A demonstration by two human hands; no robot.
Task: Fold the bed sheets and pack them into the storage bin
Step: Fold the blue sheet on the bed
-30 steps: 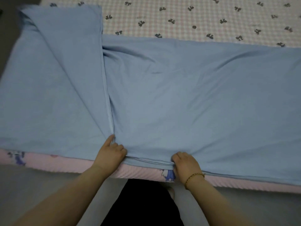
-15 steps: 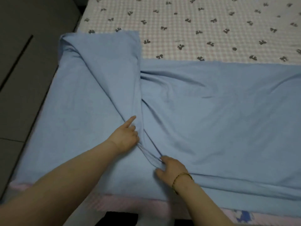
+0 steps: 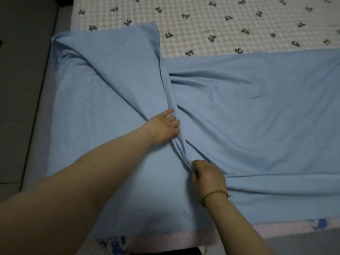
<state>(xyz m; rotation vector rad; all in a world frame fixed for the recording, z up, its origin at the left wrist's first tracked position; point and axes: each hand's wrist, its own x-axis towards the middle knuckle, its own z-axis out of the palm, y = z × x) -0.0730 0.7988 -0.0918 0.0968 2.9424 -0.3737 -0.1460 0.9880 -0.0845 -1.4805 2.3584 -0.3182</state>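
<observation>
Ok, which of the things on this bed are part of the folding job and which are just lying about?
Job: blue sheet; left hand gripping its fold; right hand gripping its hem.
Just there: bow-print bed cover; bracelet on the right wrist.

The blue sheet [image 3: 257,107] is recorded as thin cloth, matt throughout, smooth where flat and drawn into soft creases at its gathered middle. Beyond the sheet's far edge, the bed cover [image 3: 220,21] is noted as matt printed cloth with a fine check. Along the sheet's near edge, a pink border [image 3: 174,242] of finely ribbed, matt fabric is observed. Left of the sheet, the floor [image 3: 18,89] is seen as smooth and dull. The bracelet [image 3: 215,195] over the sheet's near part is gold-toned with a slight sheen.
</observation>
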